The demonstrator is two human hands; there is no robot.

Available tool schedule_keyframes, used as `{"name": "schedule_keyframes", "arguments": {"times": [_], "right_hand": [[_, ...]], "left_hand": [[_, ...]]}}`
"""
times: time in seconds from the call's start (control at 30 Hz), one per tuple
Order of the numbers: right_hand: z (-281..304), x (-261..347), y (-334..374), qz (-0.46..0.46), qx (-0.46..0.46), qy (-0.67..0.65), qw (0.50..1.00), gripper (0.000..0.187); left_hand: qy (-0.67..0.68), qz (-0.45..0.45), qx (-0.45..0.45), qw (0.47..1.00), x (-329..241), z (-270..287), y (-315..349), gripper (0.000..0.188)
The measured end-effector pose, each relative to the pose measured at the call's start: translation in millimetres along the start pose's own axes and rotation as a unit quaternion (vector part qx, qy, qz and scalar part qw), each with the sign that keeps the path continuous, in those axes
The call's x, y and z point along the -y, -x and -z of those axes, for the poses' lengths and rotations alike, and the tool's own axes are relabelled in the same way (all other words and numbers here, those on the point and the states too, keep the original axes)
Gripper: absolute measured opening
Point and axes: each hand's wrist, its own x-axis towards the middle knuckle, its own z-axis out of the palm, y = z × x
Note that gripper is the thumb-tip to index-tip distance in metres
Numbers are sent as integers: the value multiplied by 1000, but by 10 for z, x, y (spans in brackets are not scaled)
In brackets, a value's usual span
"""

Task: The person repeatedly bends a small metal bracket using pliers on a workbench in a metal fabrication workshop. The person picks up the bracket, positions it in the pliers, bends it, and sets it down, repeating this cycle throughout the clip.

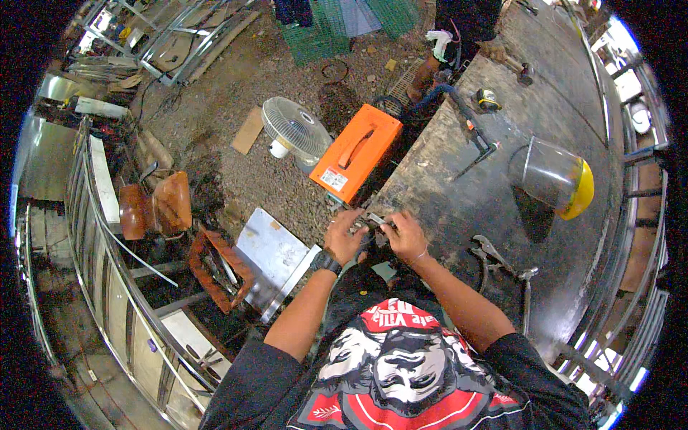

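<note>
Pinching a small metal piece (375,218) at its right end, the right hand (405,236) has thumb and forefinger pressed together; the left hand (344,236) curls in at the other end, but whether its fingertips close on the piece I cannot tell. The piece sits at the centre of the frame, just off the near corner of the table (423,193), probably held there so both hands can reach it close to the body.

Around it, placement looks practical. The orange machine (362,150) stands beside the table's left edge, likely so that the blue cable (451,94) can lie across the top. The fan (297,125) stands on the gravel (215,129) left of the machine, perhaps out of the way of the table. The face shield (559,178) lies at the right of the frame, its yellow part toward the right, seemingly set down within reach. The pliers (491,247) lie right of the right hand, likely parked for easy pick-up.

Counted: one piece, two hands of the wearer, one machine, one fan, one shield, one tape measure (487,99) and one hammer (527,74) at upper right. One co-worker (466,29) is at the top of the frame. The tools around the pliers overlap, so their number is unclear.
</note>
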Motion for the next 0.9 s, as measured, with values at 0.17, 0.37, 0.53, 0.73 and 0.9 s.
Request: {"name": "schedule_keyframes", "arguments": {"times": [0.17,0.37,0.53,0.73,0.9], "right_hand": [[-186,-138,-4,-44,65,-119,990,21],[-360,-261,28,-104,70,-143,982,24],[-312,-183,-37,-134,125,-101,978,26],[-378,-260,-16,-66,32,-132,989,33],[-296,-47,-17,-72,-11,40,997,32]], "left_hand": [[93,113,49,988,12,146,-77,37],[173,190,103,961,103,189,-223,31],[136,112,114,978,145,189,-229,34],[28,26,52,998,203,53,-173,34],[-15,-26,-13,999,284,-59,-92,32]]}}
